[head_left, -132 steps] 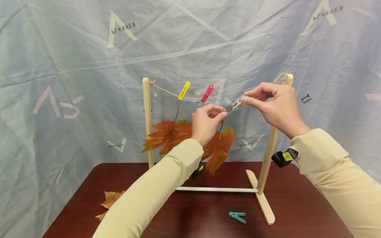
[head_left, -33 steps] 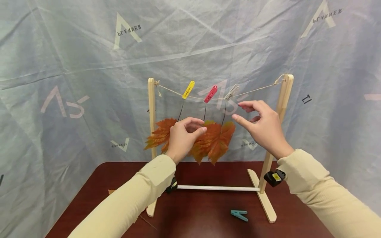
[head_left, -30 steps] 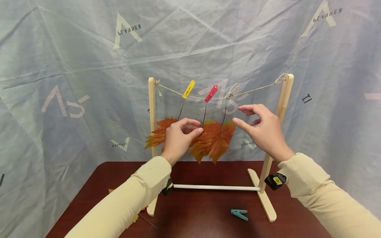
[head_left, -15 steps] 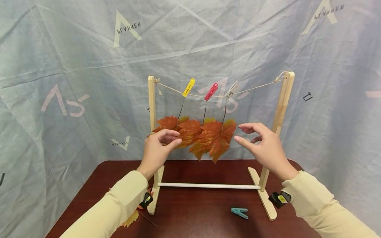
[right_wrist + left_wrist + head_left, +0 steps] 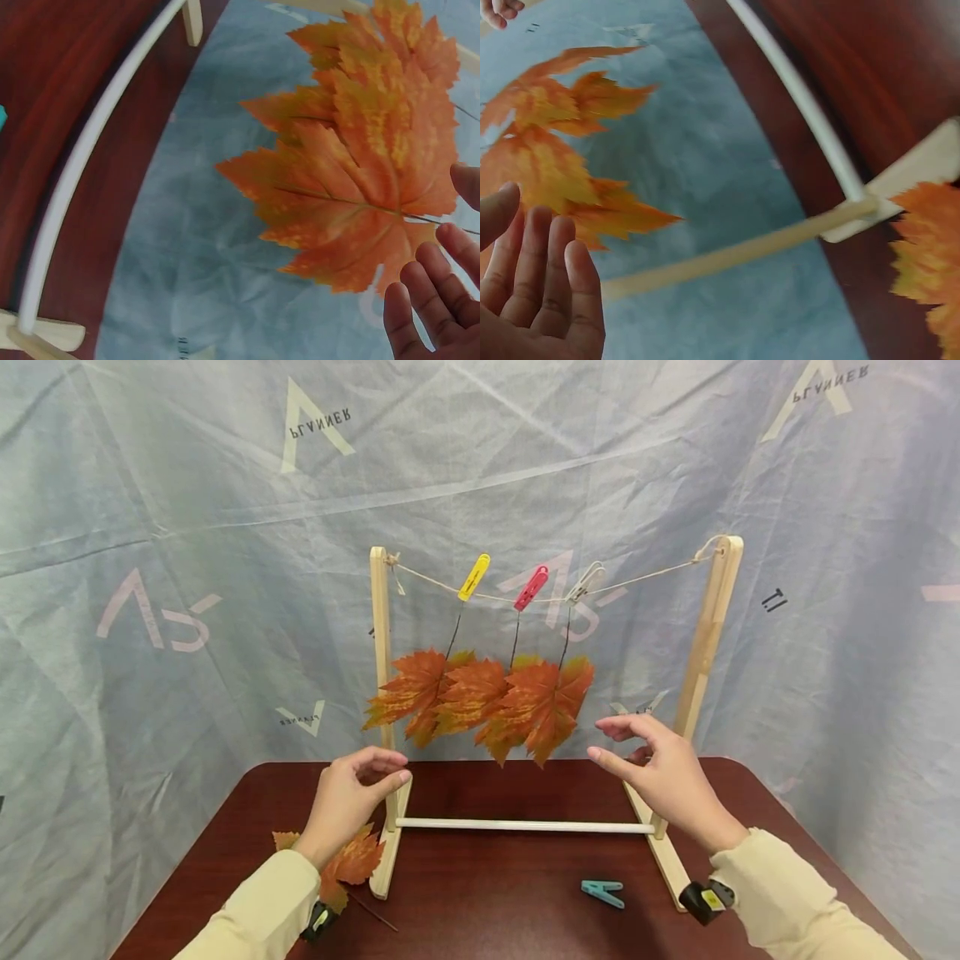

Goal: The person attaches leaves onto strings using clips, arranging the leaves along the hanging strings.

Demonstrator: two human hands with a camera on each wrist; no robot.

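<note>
Three orange maple leaves hang by their stems from a twine line (image 5: pixel 651 578): the left leaf (image 5: pixel 420 689) under a yellow clothespin (image 5: pixel 474 578), the middle leaf (image 5: pixel 471 693) under a red clothespin (image 5: pixel 531 588), the right leaf (image 5: pixel 551 702) under a white clothespin (image 5: pixel 585 583). My left hand (image 5: pixel 352 802), fingers relaxed and holding nothing, is in front of the left post, over another maple leaf (image 5: pixel 352 862) on the table that my wrist partly covers. Below and right of the hanging leaves, my right hand (image 5: pixel 660 772) is likewise relaxed, thumb and fingers apart with nothing between them.
A teal clothespin (image 5: pixel 602 893) lies on the dark red table (image 5: pixel 495 877). The wooden frame has a left post (image 5: pixel 381 635), a right post (image 5: pixel 708 635) and a white crossbar (image 5: pixel 525 825) low between its feet. Grey printed cloth (image 5: pixel 187 693) hangs behind.
The white clothespin left my right hand and now clips the third leaf to the line. Both hands let go and lowered, the left moving left toward the leaf on the table.
</note>
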